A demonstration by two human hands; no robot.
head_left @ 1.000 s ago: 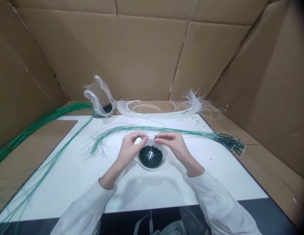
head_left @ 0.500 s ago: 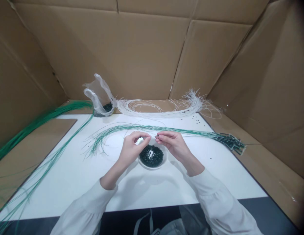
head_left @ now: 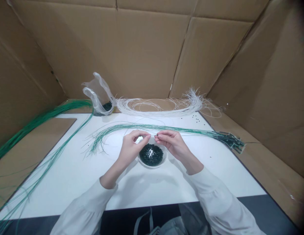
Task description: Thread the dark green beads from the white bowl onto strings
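Note:
Above a white bowl [head_left: 166, 158] of small dark beads [head_left: 153, 160], my two hands face each other with their fingertips a short gap apart. A thin wire [head_left: 152, 135] spans that gap. My left hand [head_left: 132, 146] pinches the wire between thumb and forefinger. Opposite it, my right hand [head_left: 175, 145] is closed in a pinch at the wire's other side, where a tiny dark piece, which looks like a bead, shows at the fingertips. Just behind the hands lies a bundle of green wires [head_left: 191, 130], its right end thick with dark beads.
A plastic bag [head_left: 99, 94] with dark beads stands at the back left, beside a coil of white wires [head_left: 164, 113]. Loose green wires [head_left: 51, 148] run down the left side. A few stray beads dot the white tabletop [head_left: 147, 192]. Cardboard walls [head_left: 112, 49] enclose the table.
Both hands stay almost in place, still pinching. The fingers shift only very slightly, and the whole view moves up a little.

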